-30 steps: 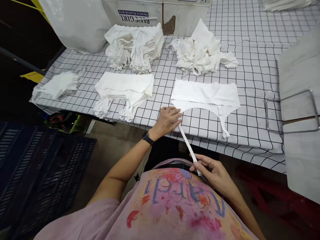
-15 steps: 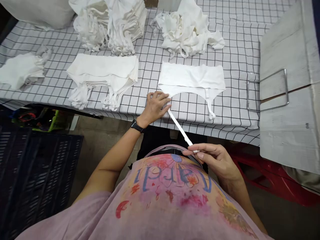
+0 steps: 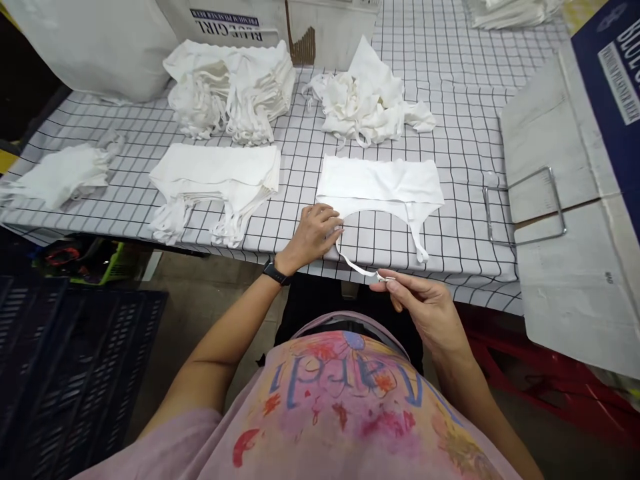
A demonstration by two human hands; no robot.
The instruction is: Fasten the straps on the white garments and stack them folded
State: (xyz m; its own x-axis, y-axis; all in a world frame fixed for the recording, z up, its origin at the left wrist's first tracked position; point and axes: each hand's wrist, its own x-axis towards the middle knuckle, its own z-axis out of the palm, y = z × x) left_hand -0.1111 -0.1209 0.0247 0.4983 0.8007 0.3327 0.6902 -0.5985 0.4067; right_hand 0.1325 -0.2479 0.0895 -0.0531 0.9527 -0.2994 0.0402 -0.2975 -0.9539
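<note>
The left hand (image 3: pixel 314 235), fingers loosely extended, presses the white garment (image 3: pixel 380 181) against the checked table (image 3: pixel 465 133). Its slack strap (image 3: pixel 361 271) runs rightward to the right hand (image 3: pixel 427 305), whose fingertips pinch the end. From here, strap handling appears in hand; the next move calls for steady anchoring.

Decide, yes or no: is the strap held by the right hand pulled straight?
No, the strap hangs in a curve between the left hand and the right hand.
</note>
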